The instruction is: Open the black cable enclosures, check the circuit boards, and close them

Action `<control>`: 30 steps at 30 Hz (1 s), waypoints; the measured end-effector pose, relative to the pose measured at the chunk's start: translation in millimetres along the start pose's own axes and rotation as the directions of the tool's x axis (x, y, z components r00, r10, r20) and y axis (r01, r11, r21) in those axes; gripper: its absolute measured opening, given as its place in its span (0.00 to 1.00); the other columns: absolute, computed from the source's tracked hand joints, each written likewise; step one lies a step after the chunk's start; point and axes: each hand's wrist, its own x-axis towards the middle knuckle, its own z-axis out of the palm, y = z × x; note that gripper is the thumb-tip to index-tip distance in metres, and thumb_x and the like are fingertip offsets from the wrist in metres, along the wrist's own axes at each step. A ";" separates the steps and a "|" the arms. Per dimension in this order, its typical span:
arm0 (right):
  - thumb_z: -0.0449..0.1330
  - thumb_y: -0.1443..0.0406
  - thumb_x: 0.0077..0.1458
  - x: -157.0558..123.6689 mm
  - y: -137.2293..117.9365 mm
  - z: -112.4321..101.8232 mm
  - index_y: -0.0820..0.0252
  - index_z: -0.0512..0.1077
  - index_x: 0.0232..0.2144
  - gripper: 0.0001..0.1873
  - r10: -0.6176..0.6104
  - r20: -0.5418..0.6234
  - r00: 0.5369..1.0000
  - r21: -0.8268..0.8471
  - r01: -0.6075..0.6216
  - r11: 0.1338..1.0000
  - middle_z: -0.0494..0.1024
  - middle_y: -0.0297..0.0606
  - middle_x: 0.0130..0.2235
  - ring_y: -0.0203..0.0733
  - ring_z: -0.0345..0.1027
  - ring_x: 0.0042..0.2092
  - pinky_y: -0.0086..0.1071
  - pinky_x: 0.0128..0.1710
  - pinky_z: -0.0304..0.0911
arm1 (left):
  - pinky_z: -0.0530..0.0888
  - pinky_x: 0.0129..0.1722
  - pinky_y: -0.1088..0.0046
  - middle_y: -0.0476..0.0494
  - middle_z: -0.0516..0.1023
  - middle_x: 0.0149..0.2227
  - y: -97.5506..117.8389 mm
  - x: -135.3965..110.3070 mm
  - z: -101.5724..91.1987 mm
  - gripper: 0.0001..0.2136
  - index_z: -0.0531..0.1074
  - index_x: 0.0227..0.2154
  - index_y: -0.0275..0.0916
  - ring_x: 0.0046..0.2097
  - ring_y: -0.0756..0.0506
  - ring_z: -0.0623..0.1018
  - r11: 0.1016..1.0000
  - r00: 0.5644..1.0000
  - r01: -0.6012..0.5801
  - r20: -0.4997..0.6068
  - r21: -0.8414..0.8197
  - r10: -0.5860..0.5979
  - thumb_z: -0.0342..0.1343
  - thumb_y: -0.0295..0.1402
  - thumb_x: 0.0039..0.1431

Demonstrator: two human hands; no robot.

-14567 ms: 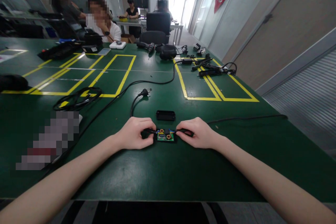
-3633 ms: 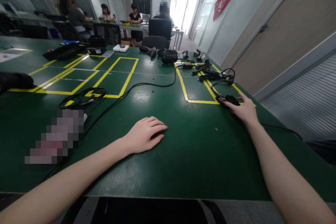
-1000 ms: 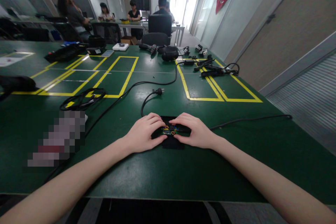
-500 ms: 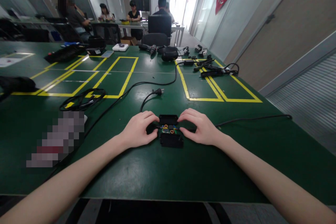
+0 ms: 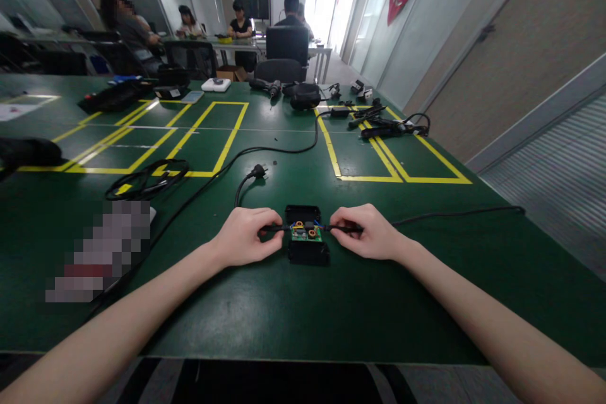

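Observation:
A small green circuit board (image 5: 303, 233) with two copper coils hangs between my hands, a black cable leaving it on each side. My left hand (image 5: 246, 237) pinches the left cable close to the board. My right hand (image 5: 372, 232) pinches the right cable (image 5: 454, 213), which runs off to the right. One black case half (image 5: 307, 253) lies just in front of the board and another black case half (image 5: 302, 212) just behind it. The left cable curls back to a black plug (image 5: 258, 171).
On the green table (image 5: 293, 309) with yellow tape boxes, a coiled black cable (image 5: 142, 178) lies at the left and a thick black cord (image 5: 265, 150) crosses the middle. Cables and adapters (image 5: 386, 128) sit far right. People sit at tables beyond.
My hands have drawn apart from the case halves and now pinch the cables, with the board lifted between them. The plug has slid left and nearer.

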 end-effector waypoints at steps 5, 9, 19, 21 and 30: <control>0.59 0.69 0.58 -1.0 -7.0 -2.5 0.58 0.68 0.30 0.05 -0.016 0.101 0.995 0.141 0.001 0.990 0.65 0.25 0.21 0.29 0.56 0.20 0.25 0.22 0.55 | 0.65 0.24 0.79 0.51 0.76 0.24 2.4 -1.5 -1.5 0.05 0.74 0.31 0.38 0.22 0.53 0.71 0.995 0.992 -0.062 0.108 -0.074 0.069 0.54 0.31 0.59; 0.60 0.69 0.57 -0.9 -8.5 -1.6 0.57 0.67 0.29 0.06 0.012 0.183 0.983 0.199 -0.049 0.979 0.63 0.24 0.20 0.29 0.54 0.20 0.25 0.22 0.54 | 0.65 0.24 0.78 0.51 0.75 0.24 2.8 -2.7 0.5 0.05 0.74 0.31 0.38 0.23 0.52 0.72 0.991 0.977 -0.044 0.202 -0.127 0.069 0.54 0.31 0.57; 0.61 0.67 0.59 -0.3 -1.2 4.8 0.58 0.73 0.35 0.01 0.061 0.129 0.990 -0.026 -0.058 0.998 0.68 0.25 0.22 0.31 0.61 0.21 0.26 0.27 0.56 | 0.66 0.25 0.78 0.55 0.73 0.23 2.2 -0.4 2.4 0.04 0.74 0.36 0.40 0.21 0.53 0.71 0.999 0.985 0.046 0.168 -0.020 -0.042 0.55 0.31 0.60; 0.61 0.66 0.60 -0.2 -0.5 5.0 0.58 0.74 0.37 0.03 0.059 0.122 0.991 -0.035 -0.055 0.998 0.69 0.26 0.22 0.31 0.61 0.21 0.26 0.27 0.56 | 0.68 0.26 0.78 0.56 0.74 0.23 1.7 -0.4 2.5 0.06 0.74 0.39 0.40 0.21 0.52 0.72 0.998 0.986 0.047 0.161 -0.036 -0.041 0.55 0.32 0.62; 0.61 0.65 0.62 -0.9 5.8 3.7 0.60 0.77 0.36 0.05 0.022 0.100 0.995 -0.031 -0.019 0.999 0.78 0.35 0.30 0.35 0.69 0.26 0.27 0.28 0.61 | 0.72 0.30 0.77 0.46 0.82 0.35 -4.0 -1.1 5.3 0.10 0.79 0.44 0.39 0.29 0.50 0.78 0.996 0.981 -0.034 0.187 -0.077 0.048 0.53 0.32 0.66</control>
